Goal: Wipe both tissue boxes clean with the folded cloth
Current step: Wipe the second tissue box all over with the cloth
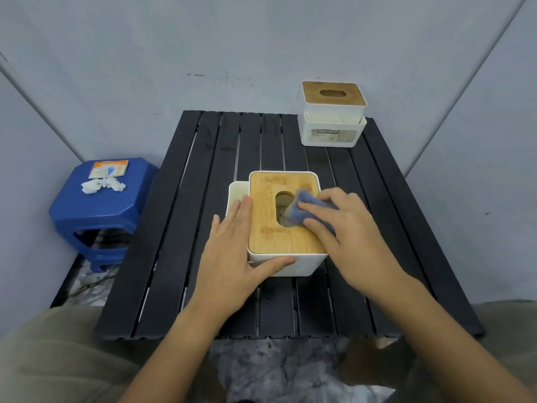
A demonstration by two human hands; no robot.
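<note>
A white tissue box with a wooden lid (270, 228) stands in the middle of the black slatted table (203, 199). My right hand (345, 228) holds a folded blue-grey cloth (302, 209) and presses it on the lid beside the oval opening. My left hand (235, 251) lies flat against the box's left side, with straight fingers along the lid's edge and the thumb across the white front wall. A second white tissue box with a wooden lid (332, 114) stands at the table's far right corner, untouched.
A blue plastic stool (96, 216) stands left of the table, with crumpled white tissues (103, 186) and a small packet (108, 169) on it. Grey walls close in behind and on both sides. My knees frame the table's near edge.
</note>
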